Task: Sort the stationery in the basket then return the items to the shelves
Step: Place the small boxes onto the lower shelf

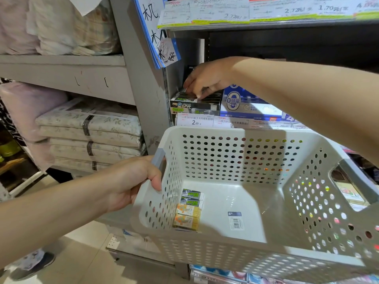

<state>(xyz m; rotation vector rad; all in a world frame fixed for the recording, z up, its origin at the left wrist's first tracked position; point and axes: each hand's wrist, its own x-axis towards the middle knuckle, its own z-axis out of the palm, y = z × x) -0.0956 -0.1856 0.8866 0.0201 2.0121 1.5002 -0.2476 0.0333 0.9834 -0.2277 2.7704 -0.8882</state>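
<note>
White perforated plastic forms the basket (242,160), which the left hand (131,181) grips by its left handle, fingers curled over the rim. Four small erasers (189,208) lie in a row against the basket's left wall, long axes across the floor toward the right wall. The right hand (207,78) reaches to the shelf's left end, fingertips pressing small items into a black display box (194,104) of erasers.

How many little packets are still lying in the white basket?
4, stacked in a row against the basket's left wall: two green-and-black packets farther away, two orange-and-yellow packets nearer. None seem hidden.
</note>
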